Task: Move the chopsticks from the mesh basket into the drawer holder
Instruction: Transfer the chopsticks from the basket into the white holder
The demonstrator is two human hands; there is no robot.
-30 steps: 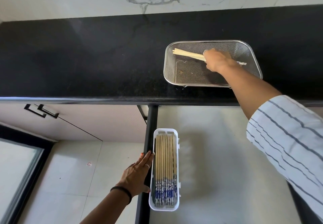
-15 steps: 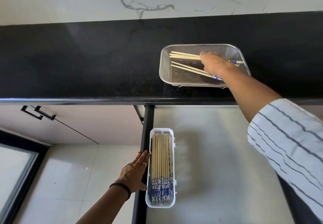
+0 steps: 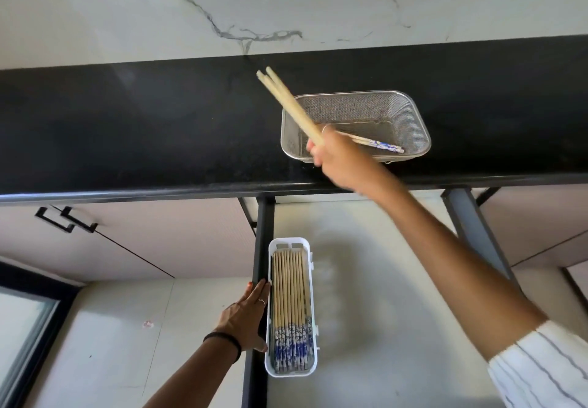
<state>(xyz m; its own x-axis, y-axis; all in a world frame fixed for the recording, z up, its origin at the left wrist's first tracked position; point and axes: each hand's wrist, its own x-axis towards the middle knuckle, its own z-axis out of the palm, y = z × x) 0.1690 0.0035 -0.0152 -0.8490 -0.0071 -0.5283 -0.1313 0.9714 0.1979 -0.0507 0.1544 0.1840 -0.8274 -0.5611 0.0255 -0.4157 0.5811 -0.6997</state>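
The right hand (image 3: 342, 159) is lifting a small bundle of chopsticks (image 3: 288, 105) out of the mesh basket (image 3: 413, 115), its grip clamped around the thick ends so the plain tips are fanning up and away over the dark counter (image 3: 127, 127). Holding them by one end is probably leaving the bundle free to swing round and line up with the long white drawer holder (image 3: 313, 280) below. How many sticks it is gripping is hard to tell, two or three at least, since they are overlapping and the hand is blurred.

The basket is sitting near the front edge of the counter, towards its right end, which is keeping it directly above the open drawer (image 3: 381, 296). A few chopsticks are lying along the basket's near wall; only their blue-patterned ends (image 3: 383, 146) are showing, as the hand is covering the rest, so their number is unclear.

The left hand (image 3: 251, 315) is resting flat, fingers together and gripping nothing, against the holder's left side at the drawer's left rail, seemingly steadying it for the incoming sticks. The holder is already looking nearly full, a neat row lying with patterned ends towards the person; whether there is a second layer underneath cannot be seen. It is standing against the drawer's left edge, and the drawer's front edge is cut off by the bottom of the view
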